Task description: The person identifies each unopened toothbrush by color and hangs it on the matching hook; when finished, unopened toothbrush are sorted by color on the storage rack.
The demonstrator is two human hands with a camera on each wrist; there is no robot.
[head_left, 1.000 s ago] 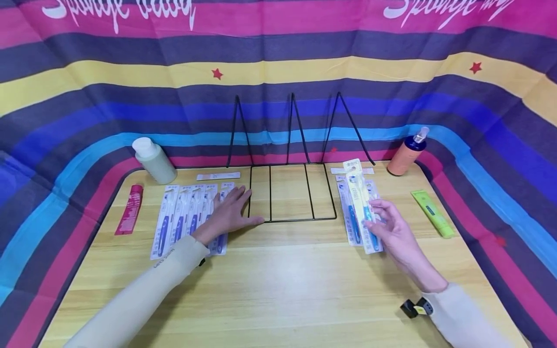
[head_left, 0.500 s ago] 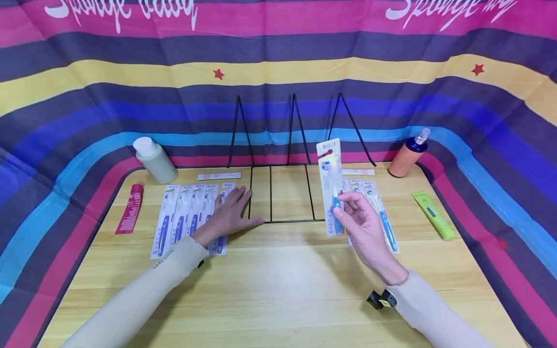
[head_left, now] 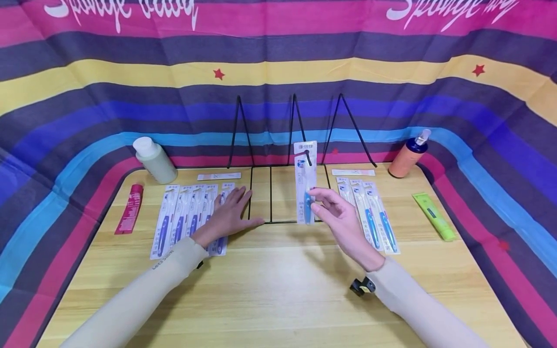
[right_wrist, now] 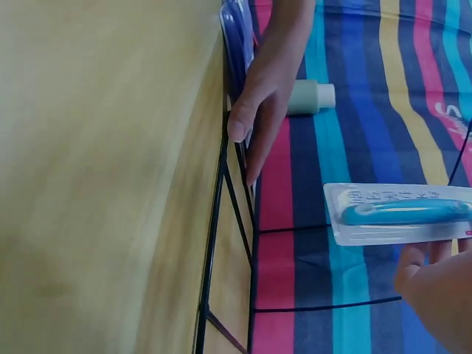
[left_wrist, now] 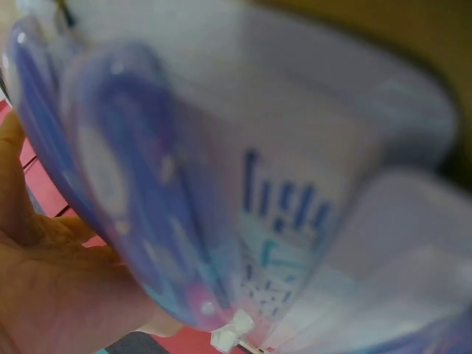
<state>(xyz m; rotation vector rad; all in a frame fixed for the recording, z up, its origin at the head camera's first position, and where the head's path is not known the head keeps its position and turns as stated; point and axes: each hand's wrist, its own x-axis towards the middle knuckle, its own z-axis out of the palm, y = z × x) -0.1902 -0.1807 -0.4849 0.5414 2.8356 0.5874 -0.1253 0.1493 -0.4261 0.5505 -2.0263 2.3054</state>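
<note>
Head view: right hand (head_left: 344, 220) pinches blue toothbrush pack (head_left: 302, 186) at middle prong (head_left: 300, 118) of rack (head_left: 271, 193), tip seemingly poking through; left hand (head_left: 229, 212) spread beside rack. Apparently hanging step; next calls for sliding back, releasing.

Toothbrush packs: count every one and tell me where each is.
9: one pack in the right hand, three packs right of the wire rack, five packs left of it; the left hand may hide more.

The head camera looks forward and down, above the left hand (head_left: 228, 212) and right hand (head_left: 344, 220). The left wrist's sits very near toothbrush packs (left_wrist: 125, 147) beside its hand; the right's, sideways, faces past its hand, sharing the wire rack (head_left: 271, 193) with the head view.
</note>
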